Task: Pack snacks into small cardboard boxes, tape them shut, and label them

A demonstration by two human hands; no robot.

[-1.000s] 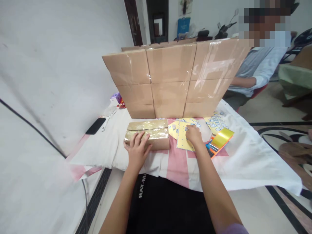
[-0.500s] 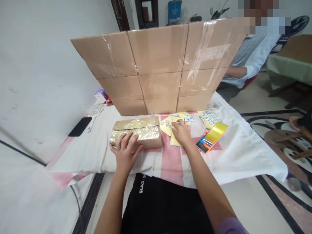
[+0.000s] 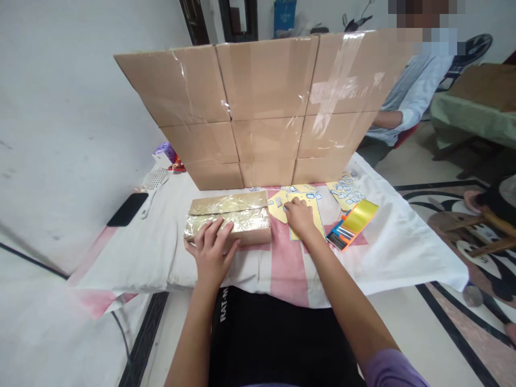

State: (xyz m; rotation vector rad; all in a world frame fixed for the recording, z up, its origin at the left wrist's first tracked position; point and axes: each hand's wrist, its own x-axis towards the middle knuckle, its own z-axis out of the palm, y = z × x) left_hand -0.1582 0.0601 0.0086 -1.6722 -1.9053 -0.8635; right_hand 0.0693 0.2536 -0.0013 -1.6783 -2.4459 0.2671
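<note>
My left hand lies with spread fingers over the front edge of a cardboard box wrapped in shiny clear tape. My right hand rests on a yellow paper card with a blue outline. Its fingers are bent and drawn together over the card; whatever they pinch, if anything, is too small to make out. Another yellow cut-out pokes out at the left of those fingers. To the right of the hand lies an orange-edged pack with a gold upper part.
A tall taped cardboard screen stands behind the box. A yellow sheet with small pale pieces lies at the back right. A black phone, a perforated white scoop and a purple box are left. A person sits beyond the screen.
The yellow card under my right hand has turned slightly, and the fingers look more drawn in. My left hand stays on the box. The view has shifted a little.
</note>
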